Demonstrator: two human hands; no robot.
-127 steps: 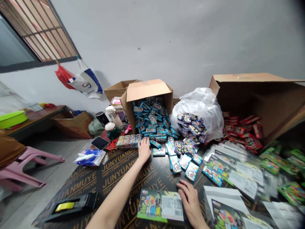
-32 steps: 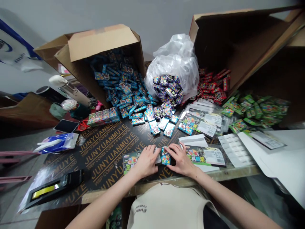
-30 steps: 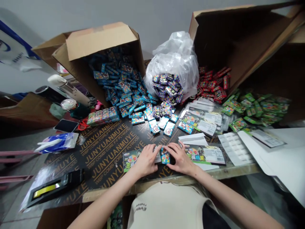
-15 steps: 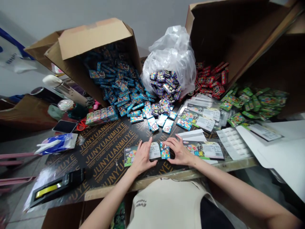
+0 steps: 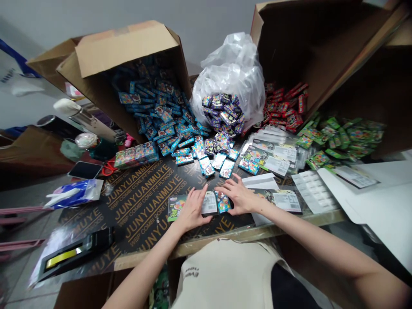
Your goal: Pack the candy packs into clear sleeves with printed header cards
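Note:
A flat printed packet (image 5: 174, 209) with a green and dark front lies on the board. Across it spans my left hand (image 5: 192, 210), fingers over the far side and thumb at the near edge. Against the packet's right end sits a small blue candy box (image 5: 223, 202), slightly turned. My right hand (image 5: 240, 198) pinches this box, index finger over its top and thumb at its lower right corner. Under my right wrist lies another printed packet (image 5: 287, 201), partly covered, with a white sheet (image 5: 262, 182) beneath it.
Blue boxes (image 5: 165, 113) spill from a tilted carton (image 5: 128, 47). Beside them stand purple boxes in a clear bag (image 5: 230, 73), then red boxes (image 5: 286, 107) and green boxes (image 5: 347, 135). Stacked packets (image 5: 273, 152) lie behind my right hand. A tape dispenser (image 5: 74, 255) sits at left.
My right hand has shifted slightly, its fingers further over the blue box, which has turned a little. My left hand stays on the packet. The camera view has moved slightly.

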